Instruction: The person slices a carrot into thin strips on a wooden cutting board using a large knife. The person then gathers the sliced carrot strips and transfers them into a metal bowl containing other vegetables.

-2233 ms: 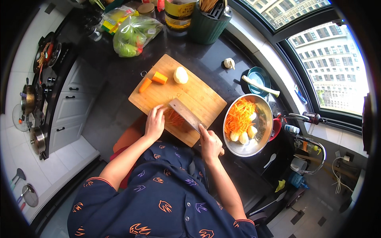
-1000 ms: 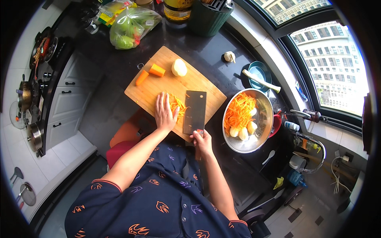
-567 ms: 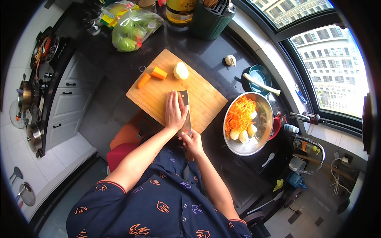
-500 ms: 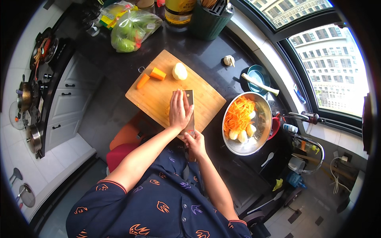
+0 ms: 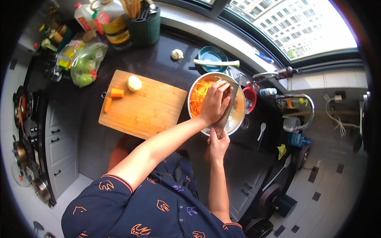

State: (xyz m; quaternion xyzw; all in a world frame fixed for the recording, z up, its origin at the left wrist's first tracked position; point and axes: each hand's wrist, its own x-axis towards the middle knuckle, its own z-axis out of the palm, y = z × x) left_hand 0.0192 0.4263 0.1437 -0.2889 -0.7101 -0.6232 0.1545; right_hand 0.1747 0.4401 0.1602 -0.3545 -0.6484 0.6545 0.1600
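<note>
My right hand (image 5: 219,144) grips a cleaver (image 5: 232,101) by its handle, with the broad blade tilted over the steel bowl (image 5: 241,123). My left hand (image 5: 215,102) presses against the blade's flat face, fingers together and bent; whatever lies under the palm is hidden. Shredded carrot (image 5: 198,97) fills the bowl's left part, while my hands and the blade cover much of the rest. To the left lies a wooden cutting board (image 5: 154,107) bearing a peeled, pale round vegetable (image 5: 134,83) and two carrot pieces, a thick one (image 5: 117,93) and a thin one (image 5: 107,104).
Behind the bowl, a pale stalk (image 5: 216,63) rests across a teal dish (image 5: 213,53), near a garlic bulb (image 5: 177,54). A bag of green vegetables (image 5: 85,65), an oil jug (image 5: 113,23) and a green utensil holder (image 5: 145,31) stand farther back. A faucet (image 5: 307,105) and white spoon (image 5: 261,131) are rightward.
Both hands have carried the cleaver right, from the cutting board to over the bowl. The view has turned rightward, so the board now appears farther left.
</note>
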